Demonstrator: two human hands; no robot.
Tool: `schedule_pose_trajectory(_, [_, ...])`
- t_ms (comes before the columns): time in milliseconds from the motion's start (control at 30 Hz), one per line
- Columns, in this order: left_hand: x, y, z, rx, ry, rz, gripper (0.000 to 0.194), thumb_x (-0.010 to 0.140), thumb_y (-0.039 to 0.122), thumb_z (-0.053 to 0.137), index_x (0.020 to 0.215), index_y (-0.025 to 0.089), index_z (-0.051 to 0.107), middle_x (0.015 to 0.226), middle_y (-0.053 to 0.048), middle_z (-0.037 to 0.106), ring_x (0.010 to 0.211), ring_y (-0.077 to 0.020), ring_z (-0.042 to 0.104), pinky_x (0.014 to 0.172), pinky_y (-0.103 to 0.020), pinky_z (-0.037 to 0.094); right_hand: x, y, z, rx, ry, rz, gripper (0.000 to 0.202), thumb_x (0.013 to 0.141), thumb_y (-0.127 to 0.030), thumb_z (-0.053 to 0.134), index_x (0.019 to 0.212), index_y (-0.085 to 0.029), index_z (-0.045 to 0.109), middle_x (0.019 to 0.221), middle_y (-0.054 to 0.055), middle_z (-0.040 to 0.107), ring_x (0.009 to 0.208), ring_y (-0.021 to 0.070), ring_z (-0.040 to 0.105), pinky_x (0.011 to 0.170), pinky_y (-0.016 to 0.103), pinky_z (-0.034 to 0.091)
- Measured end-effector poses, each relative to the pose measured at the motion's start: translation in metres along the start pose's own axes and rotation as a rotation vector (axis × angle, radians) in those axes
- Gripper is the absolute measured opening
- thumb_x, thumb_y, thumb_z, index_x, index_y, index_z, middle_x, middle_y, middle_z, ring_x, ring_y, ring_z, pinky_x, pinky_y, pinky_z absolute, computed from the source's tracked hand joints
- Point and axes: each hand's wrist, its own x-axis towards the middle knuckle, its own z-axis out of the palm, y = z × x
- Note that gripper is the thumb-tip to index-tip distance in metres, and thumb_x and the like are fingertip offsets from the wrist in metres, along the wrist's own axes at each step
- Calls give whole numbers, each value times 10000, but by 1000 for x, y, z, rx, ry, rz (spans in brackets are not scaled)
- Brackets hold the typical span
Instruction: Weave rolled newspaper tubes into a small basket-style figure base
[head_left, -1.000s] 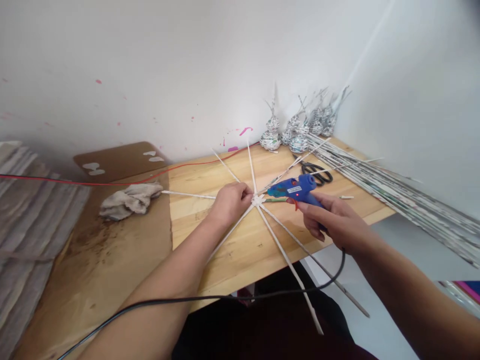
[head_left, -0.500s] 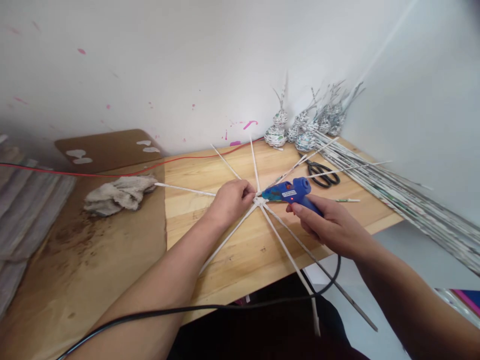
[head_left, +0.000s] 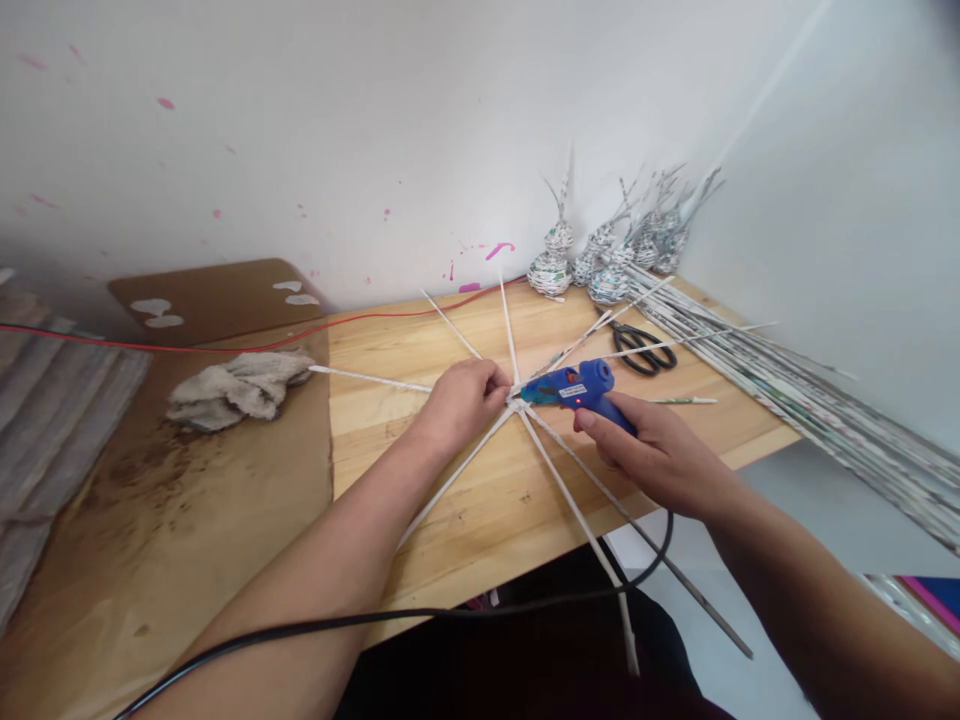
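Several thin rolled paper sticks [head_left: 559, 470] fan out like spokes from a woven centre [head_left: 517, 404] on the wooden board. My left hand [head_left: 469, 398] is closed at that centre, its thumb and fingertips pinching the paper sticks there. In my right hand [head_left: 652, 445] is a blue hot glue gun [head_left: 586, 383], gripped by its handle, with a small red light lit. Its nozzle points left and meets the centre close to my left fingertips. From the handle a black cord [head_left: 450, 613] loops down and runs left across my left forearm.
Black-handled scissors [head_left: 643, 350] lie behind the glue gun. A bundle of paper sticks [head_left: 795, 395] covers the right side. Woven paper gourd shapes [head_left: 551, 262] stand against the wall. To the left are a crumpled cloth [head_left: 236, 388], a brown board [head_left: 214, 300] and a red wire [head_left: 375, 315].
The glue gun and my right hand have shifted slightly left, bringing the nozzle further onto the woven centre. My left hand holds still.
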Motion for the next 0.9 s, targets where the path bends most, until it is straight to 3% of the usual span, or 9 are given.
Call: schedule_pose_trajectory(900, [1, -2, 1, -15, 2, 13, 104, 813, 159, 555, 744, 176, 631, 748, -5, 667, 658, -123, 556, 649, -237, 416, 0, -2, -2, -88, -7, -5, 417, 914, -549, 433, 671, -210, 452, 598, -13, 519, 547, 135, 459, 532, 268, 328])
